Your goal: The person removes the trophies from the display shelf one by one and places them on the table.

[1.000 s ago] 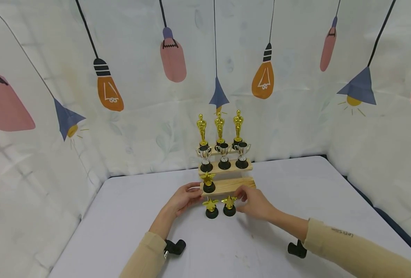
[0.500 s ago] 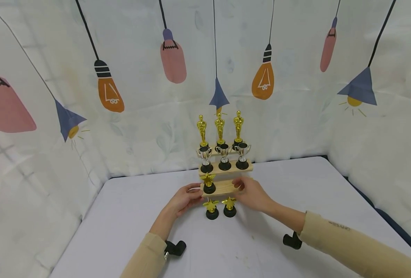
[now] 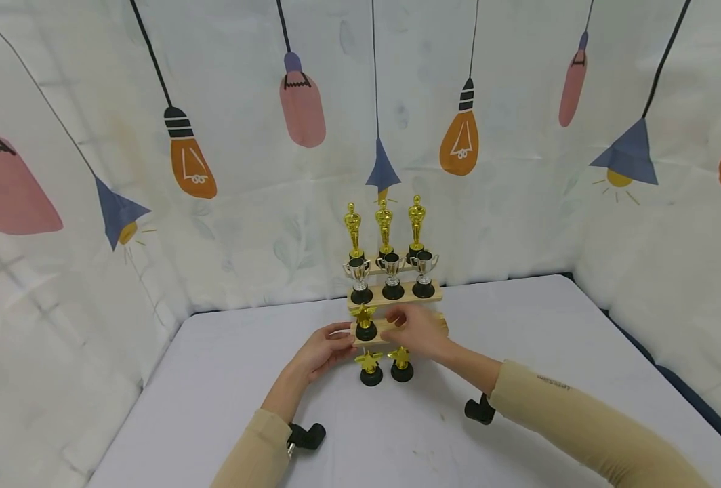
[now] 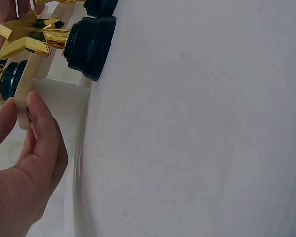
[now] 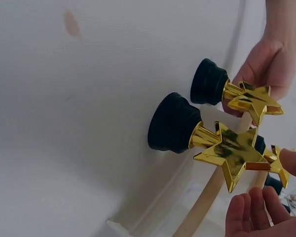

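My left hand (image 3: 324, 349) pinches the left end of the lowest wooden shelf (image 4: 22, 94) between thumb and fingers. A gold star trophy (image 3: 365, 322) with a black base stands on that shelf, near its left end. Over the shelf, to the right of this trophy, is my right hand (image 3: 418, 330), empty, its thumb and bent fingers apart; it hides part of the board. Two more star trophies, a left one (image 3: 370, 369) and a right one (image 3: 401, 366), stand upright on the table in front. In the right wrist view the right hand (image 5: 269, 217) is beside the stars.
Three silver cups (image 3: 392, 274) stand on the middle shelf (image 3: 375, 299). Behind them, three gold figure trophies (image 3: 385, 227) stand on the top shelf. The white table (image 3: 226, 379) reaches back to a lamp-printed cloth (image 3: 244, 237).
My right hand has moved left and slightly up, from beside the right front star trophy to over the lowest shelf. My left hand has stayed at the shelf's end.
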`<state>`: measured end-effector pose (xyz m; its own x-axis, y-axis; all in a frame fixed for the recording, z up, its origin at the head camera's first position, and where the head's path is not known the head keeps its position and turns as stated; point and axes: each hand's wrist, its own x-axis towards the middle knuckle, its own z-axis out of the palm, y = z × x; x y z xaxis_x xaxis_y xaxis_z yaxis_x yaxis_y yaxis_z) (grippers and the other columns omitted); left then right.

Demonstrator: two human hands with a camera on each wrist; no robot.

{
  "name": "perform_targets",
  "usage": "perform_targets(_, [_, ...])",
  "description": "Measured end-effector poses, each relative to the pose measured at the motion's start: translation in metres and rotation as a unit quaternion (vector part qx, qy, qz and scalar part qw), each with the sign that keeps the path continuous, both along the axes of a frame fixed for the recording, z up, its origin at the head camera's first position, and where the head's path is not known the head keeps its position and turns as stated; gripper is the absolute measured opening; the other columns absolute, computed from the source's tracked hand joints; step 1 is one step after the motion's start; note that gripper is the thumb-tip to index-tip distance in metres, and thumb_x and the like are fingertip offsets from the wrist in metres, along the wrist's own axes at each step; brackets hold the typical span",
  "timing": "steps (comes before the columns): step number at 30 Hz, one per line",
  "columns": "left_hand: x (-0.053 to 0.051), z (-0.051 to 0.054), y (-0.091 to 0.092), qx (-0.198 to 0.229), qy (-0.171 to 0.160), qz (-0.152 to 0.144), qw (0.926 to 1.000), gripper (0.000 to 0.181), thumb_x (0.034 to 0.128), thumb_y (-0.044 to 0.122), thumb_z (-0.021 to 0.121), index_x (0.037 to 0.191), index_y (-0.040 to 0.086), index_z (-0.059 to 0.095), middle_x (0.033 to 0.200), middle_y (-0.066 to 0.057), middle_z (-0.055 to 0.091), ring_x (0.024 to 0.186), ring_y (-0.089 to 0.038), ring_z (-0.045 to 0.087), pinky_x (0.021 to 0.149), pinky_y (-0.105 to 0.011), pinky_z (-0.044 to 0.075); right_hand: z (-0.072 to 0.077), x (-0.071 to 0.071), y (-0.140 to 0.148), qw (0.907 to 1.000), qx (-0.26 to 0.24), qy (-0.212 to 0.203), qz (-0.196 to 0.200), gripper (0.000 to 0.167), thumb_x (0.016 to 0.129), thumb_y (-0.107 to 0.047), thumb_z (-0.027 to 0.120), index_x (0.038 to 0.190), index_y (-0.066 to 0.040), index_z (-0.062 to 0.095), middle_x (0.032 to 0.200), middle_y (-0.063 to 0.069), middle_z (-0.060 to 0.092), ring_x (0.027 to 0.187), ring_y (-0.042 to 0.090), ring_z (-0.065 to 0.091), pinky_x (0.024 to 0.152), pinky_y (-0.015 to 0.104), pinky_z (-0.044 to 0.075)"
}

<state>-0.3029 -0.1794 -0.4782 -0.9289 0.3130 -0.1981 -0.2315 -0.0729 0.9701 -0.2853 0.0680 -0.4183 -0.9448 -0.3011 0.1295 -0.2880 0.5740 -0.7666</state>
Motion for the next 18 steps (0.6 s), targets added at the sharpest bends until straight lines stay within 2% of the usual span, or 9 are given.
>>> perform_targets(10, [-0.001, -0.002, -0.002, 0.001, 0.009, -0.006, 0.9999, 0.055, 0.1041, 0.004, 0.06, 0.151, -0.009, 0.036, 0.137, -0.023, 0.057, 0.108, -0.02, 0.066, 0.093, -0.03, 0.057, -0.007, -0.013, -0.02, 0.9994, -0.011, -0.031, 0.008, 0.038, 0.088, -0.019, 0.084, 0.12, -0.003, 0.069, 0.114, 0.01, 0.068, 0.098, 0.02, 0.061, 0.087, 0.035, 0.057])
perform_targets(18, [0.001, -0.002, -0.001, 0.002, 0.007, 0.002, 1.0, 0.054, 0.1032, 0.004, 0.061, 0.15, -0.009, 0.037, 0.132, -0.022, 0.059, 0.104, -0.019, 0.067, 0.093, -0.033, 0.058, -0.009, -0.013, -0.035, 0.9996, 0.024, -0.015, -0.006, 0.041, 0.089, -0.025, 0.083, 0.117, 0.0, 0.067, 0.107, 0.008, 0.067, 0.097, 0.022, 0.062, 0.086, 0.039, 0.057])
